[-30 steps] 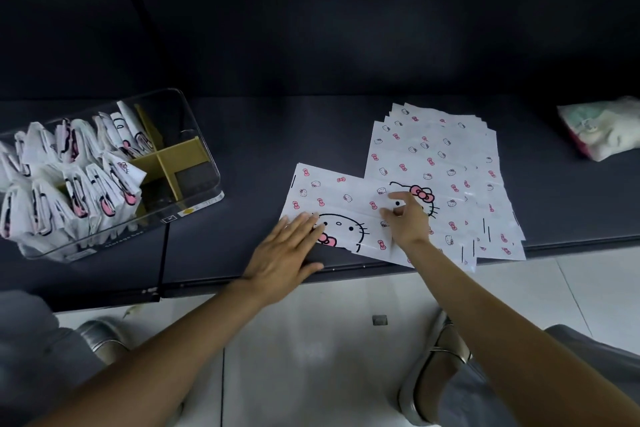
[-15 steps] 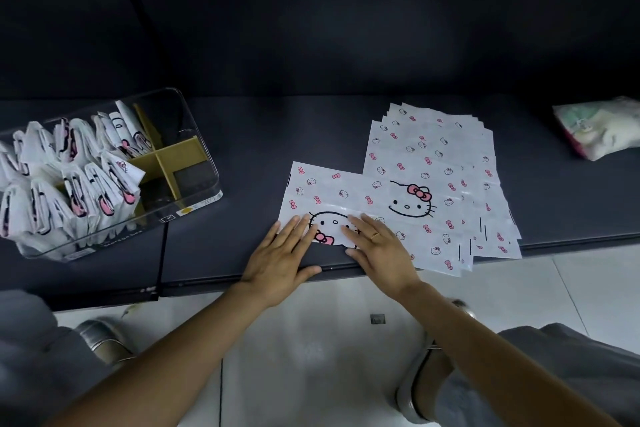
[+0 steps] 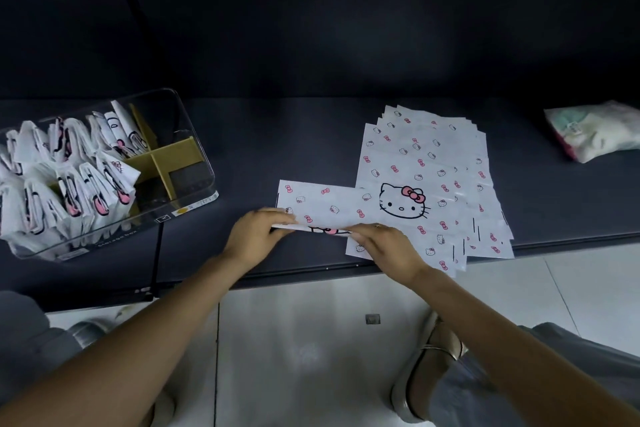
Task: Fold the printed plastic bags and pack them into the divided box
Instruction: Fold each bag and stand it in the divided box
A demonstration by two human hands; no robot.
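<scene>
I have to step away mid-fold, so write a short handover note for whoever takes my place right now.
Left hand and right hand both grip the near edge of the bag being folded, lifting it over at the bench front.
Unfolded stack lies just right of it, partly under it.
Divided box sits at the left; folded bags fill its left compartments, the right ones look empty.
Left: finish this fold, pack it, then work through the stack.
</scene>
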